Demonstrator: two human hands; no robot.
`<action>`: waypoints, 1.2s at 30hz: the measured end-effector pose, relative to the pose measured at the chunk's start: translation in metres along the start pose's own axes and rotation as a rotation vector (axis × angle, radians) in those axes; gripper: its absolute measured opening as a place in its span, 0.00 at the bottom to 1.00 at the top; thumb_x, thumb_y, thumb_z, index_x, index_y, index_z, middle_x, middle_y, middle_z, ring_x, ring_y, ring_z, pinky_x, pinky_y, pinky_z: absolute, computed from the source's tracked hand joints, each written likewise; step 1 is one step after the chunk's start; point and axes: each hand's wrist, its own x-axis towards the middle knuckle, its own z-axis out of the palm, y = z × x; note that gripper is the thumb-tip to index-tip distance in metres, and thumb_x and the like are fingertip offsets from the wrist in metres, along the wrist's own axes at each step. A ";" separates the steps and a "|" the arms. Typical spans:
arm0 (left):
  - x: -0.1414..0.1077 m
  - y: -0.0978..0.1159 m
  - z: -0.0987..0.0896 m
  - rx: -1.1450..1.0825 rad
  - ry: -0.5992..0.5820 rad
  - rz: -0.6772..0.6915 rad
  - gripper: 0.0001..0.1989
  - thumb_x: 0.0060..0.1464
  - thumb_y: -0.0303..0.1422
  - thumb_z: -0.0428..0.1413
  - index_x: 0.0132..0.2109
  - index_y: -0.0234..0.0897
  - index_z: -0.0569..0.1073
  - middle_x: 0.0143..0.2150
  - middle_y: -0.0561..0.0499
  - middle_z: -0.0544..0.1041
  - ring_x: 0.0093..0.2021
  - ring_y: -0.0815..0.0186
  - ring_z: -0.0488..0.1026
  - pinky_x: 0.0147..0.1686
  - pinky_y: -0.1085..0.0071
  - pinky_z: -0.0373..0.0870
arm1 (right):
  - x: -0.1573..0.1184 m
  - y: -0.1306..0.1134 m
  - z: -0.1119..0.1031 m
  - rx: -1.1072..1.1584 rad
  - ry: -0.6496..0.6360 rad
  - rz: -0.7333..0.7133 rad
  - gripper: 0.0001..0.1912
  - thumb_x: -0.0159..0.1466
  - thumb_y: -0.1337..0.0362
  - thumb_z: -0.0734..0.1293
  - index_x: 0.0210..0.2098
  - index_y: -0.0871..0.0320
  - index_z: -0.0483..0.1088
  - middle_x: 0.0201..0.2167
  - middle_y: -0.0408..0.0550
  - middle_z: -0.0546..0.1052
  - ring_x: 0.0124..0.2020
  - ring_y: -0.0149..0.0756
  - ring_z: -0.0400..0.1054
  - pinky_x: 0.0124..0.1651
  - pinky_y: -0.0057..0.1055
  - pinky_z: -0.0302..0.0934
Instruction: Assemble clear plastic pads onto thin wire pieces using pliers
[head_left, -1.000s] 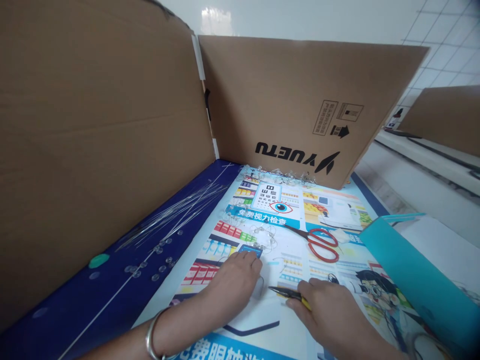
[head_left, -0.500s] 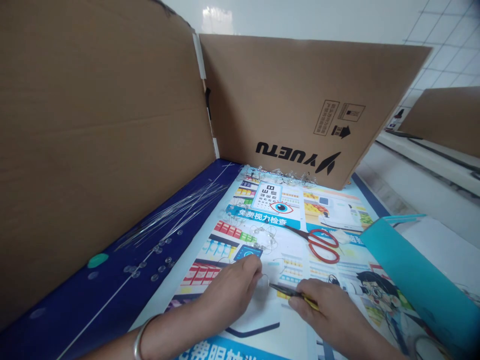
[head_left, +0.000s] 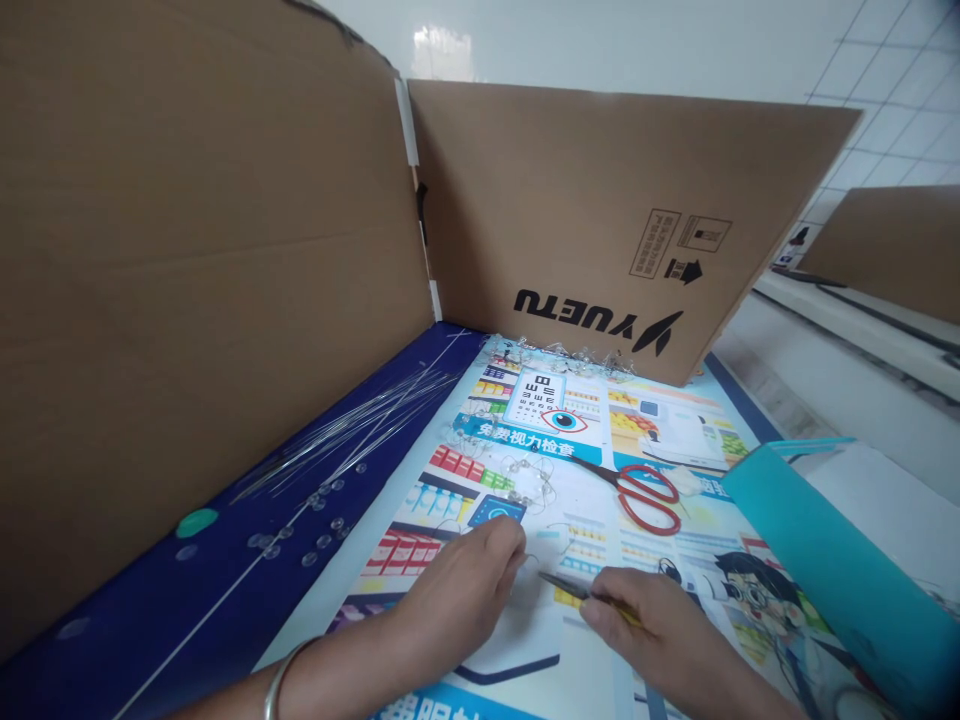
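Observation:
My left hand [head_left: 474, 580] is closed in a pinch on a thin wire [head_left: 532, 558], whose curved end sticks out to the right of the fingertips. My right hand [head_left: 651, 615] is wrapped round pliers [head_left: 566, 585] with dark jaws and yellow handles. The jaw tips point left, just beside the wire end and seemingly apart from it. Beyond my hands lies a ring of clear beads and wire [head_left: 529, 480]. Scissors with red handles [head_left: 649, 495] rest to its right on the printed sheet [head_left: 525, 620].
Cardboard panels [head_left: 210, 220] stand at the left and back. Long thin wires [head_left: 345, 425] and loose clear beads [head_left: 322, 541] lie on the blue surface at left, near a green disc [head_left: 197, 522]. More wire pieces [head_left: 577, 358] line the back panel. A turquoise box [head_left: 832, 560] is at right.
The pliers' tips have come slightly away from the wire end and now point a little lower. My left hand has barely moved. The whole view has shifted slightly.

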 end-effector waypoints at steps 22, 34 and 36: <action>0.006 0.006 -0.001 -1.156 -0.089 -0.389 0.13 0.53 0.40 0.53 0.29 0.32 0.68 0.22 0.51 0.75 0.23 0.70 0.69 0.27 0.74 0.61 | 0.002 0.000 0.020 -0.142 0.087 -0.044 0.15 0.63 0.51 0.56 0.31 0.54 0.66 0.29 0.42 0.72 0.30 0.32 0.64 0.29 0.26 0.50; 0.004 0.006 -0.001 -1.272 -0.073 -0.434 0.15 0.52 0.42 0.53 0.30 0.33 0.65 0.24 0.50 0.76 0.26 0.66 0.75 0.28 0.72 0.65 | 0.001 0.007 0.016 -0.746 0.706 -0.460 0.11 0.61 0.59 0.63 0.41 0.57 0.69 0.34 0.51 0.71 0.36 0.40 0.62 0.40 0.37 0.53; 0.004 0.006 0.000 -1.263 -0.084 -0.431 0.15 0.53 0.42 0.53 0.29 0.33 0.66 0.23 0.50 0.76 0.25 0.66 0.75 0.28 0.72 0.65 | 0.001 0.008 0.017 -0.776 0.741 -0.513 0.12 0.61 0.59 0.63 0.43 0.57 0.69 0.35 0.51 0.72 0.37 0.41 0.62 0.41 0.38 0.53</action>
